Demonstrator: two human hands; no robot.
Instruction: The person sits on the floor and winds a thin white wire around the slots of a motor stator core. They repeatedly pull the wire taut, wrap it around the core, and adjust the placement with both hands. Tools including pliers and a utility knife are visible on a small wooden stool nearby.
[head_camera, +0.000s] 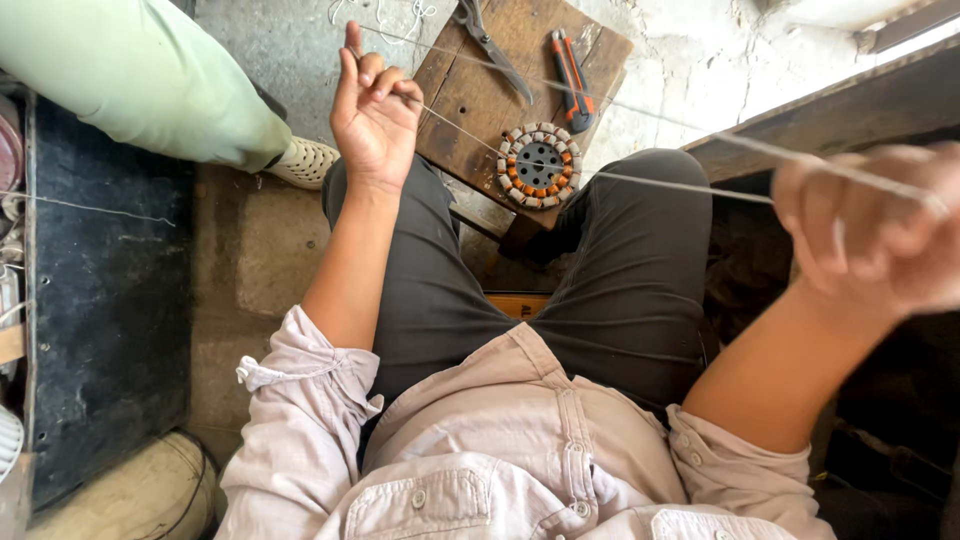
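The small wooden worktop (470, 95) stands on the floor just beyond your knees, so everything on it sits within reach of both arms. Take the round stator (539, 165) at its near edge as your landmark: it lies flat, its ring of orange and white windings facing up, which leaves every slot open to you from above.

Beyond the stator lie the scissors (492, 45) and, to their right, an orange-handled cutter (573, 80), parked clear of the winding.

The thin wire (680, 183) runs taut across the stator, its long axis almost level from side to side, rising slightly toward the left. Your right hand (880, 235), well to the right of the stator, is closed into a fist grip on the wire, though blur hides the fingers. Your left hand (375, 115), just left of the stator, is raised with a narrow pinching grip on the wire. Pulling apart probably keeps the strand straight and kink-free.
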